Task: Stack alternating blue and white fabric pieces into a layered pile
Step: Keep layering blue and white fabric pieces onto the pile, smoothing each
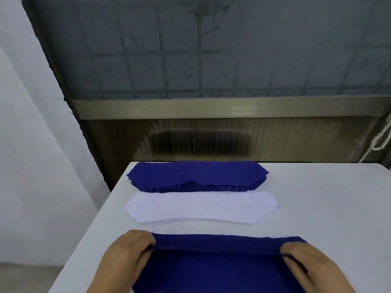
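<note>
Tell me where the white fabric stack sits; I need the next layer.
Mid-table in the head view: flat white fabric stack between the far blue fabric stack and the near hand-held blue piece.

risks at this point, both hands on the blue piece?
1. The near blue fabric piece is held at its two ends by the left hand and right hand; it could land creased or skewed.
2. The far stack of blue fabric pieces has a ragged front edge against the stack of white fabric pieces; a reach might drag layers.
</note>
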Action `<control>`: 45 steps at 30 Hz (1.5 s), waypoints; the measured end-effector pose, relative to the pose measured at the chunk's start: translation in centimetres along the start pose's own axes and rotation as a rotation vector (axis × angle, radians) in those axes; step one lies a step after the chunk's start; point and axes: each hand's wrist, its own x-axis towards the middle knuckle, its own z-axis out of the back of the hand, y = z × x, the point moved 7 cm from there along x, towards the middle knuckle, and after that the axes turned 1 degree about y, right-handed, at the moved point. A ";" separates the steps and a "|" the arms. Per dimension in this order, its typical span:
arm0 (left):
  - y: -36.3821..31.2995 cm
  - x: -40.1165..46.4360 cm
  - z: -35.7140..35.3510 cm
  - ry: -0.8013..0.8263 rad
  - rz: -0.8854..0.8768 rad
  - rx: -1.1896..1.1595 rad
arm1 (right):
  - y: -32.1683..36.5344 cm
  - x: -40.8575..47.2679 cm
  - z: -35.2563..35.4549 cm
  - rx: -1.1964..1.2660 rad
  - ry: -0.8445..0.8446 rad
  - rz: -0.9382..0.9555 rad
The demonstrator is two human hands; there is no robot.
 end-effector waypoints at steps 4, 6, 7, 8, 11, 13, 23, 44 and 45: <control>-0.4 -2.2 -0.7 0.084 -0.050 0.020 | 1.3 -1.6 0.4 -0.070 -0.057 0.157; -0.5 -3.3 -1.2 0.105 -0.067 0.016 | 2.2 -1.8 0.8 -0.087 -0.019 0.255; -0.4 -3.6 -1.4 0.120 -0.049 0.012 | 2.4 -1.9 0.7 -0.097 -0.010 0.274; -0.4 -3.8 -1.8 0.128 -0.052 -0.001 | 2.3 -2.1 0.4 -0.100 -0.029 0.287; -0.4 -3.9 -2.1 0.167 -0.010 0.031 | 1.8 -2.5 -0.2 -0.074 -0.026 0.317; -0.2 -4.1 -2.4 0.190 0.030 0.003 | 1.8 -2.4 -0.1 -0.077 -0.062 0.331; -0.8 -4.1 -2.1 0.251 0.054 -0.153 | 1.2 -1.9 -0.2 -0.065 -0.096 0.246; -5.5 12.2 -9.7 0.138 0.001 -0.215 | 0.4 12.4 -7.1 0.121 0.265 0.039; -5.6 13.0 -10.6 0.176 0.014 -0.228 | 0.2 12.9 -7.6 0.133 0.284 0.019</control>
